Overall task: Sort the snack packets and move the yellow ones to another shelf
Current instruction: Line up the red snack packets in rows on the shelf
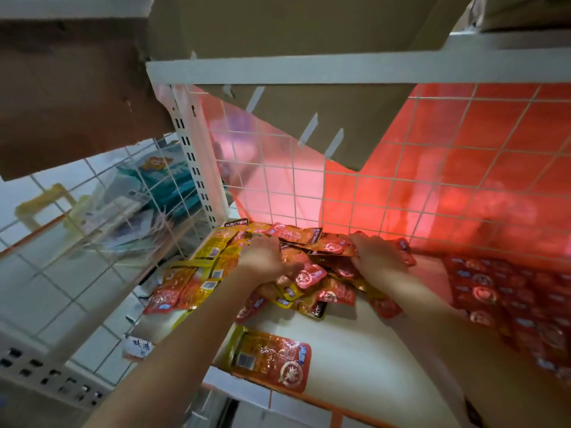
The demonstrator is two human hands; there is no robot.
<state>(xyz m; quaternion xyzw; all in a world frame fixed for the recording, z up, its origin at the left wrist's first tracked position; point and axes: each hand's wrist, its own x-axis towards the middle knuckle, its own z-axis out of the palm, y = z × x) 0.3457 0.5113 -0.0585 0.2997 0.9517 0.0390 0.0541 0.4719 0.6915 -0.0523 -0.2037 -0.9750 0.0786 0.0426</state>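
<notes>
A heap of small snack packets (312, 273), red and yellow mixed, lies at the back of a white shelf (355, 344). Yellow packets (213, 251) spread along the heap's left side. My left hand (265, 257) lies on top of the heap's left part with fingers curled into the packets. My right hand (375, 256) digs into the right part, fingers bent among red packets. One larger orange and yellow packet (268, 356) lies apart near the shelf's front edge. Whether either hand grips a single packet is hidden.
A white wire grid (432, 168) backs the shelf with red sheeting behind it. Red packets (509, 304) are stacked flat at the right. A cardboard box (293, 103) overhangs from the shelf above. The left neighbouring shelf holds teal and white packages (160, 186).
</notes>
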